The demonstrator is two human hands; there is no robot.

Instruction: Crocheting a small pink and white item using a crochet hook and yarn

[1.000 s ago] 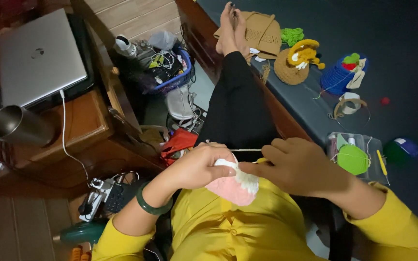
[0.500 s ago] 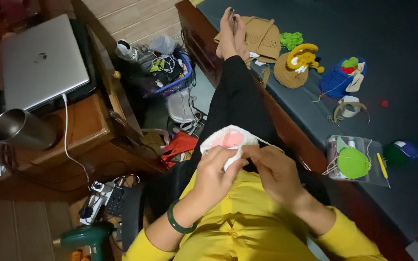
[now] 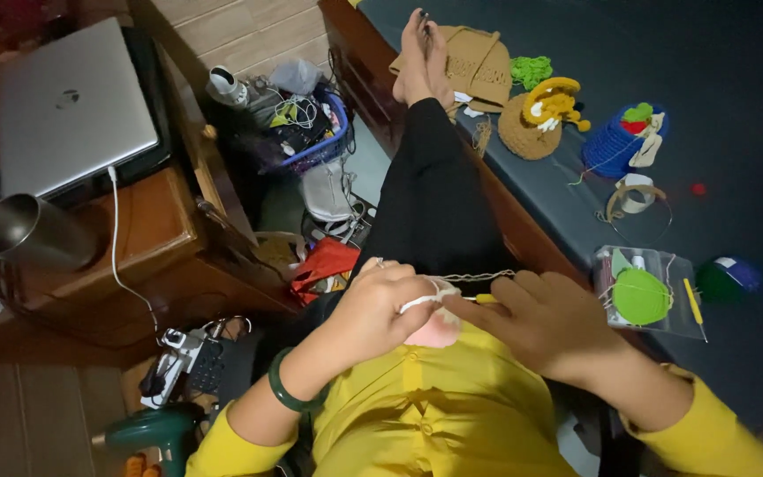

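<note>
- Your left hand (image 3: 386,305) pinches the soft pink crochet piece (image 3: 434,329) in your lap; your right hand (image 3: 545,318) grips the thin yellow hook (image 3: 485,299).
- The taut pale yarn (image 3: 479,276) could slip off the hook if you tug.
- Round green piece (image 3: 639,296) lies right, in a glossy bag.

Clear plastic bag (image 3: 655,296), rectangular, flat on the dark bed (image 3: 735,115) beside the right hand (image 3: 549,322); it holds a round green crochet piece (image 3: 640,297). Closed silver laptop (image 3: 68,106), screen hidden, on the wooden surface (image 3: 147,234) at upper left.
</note>
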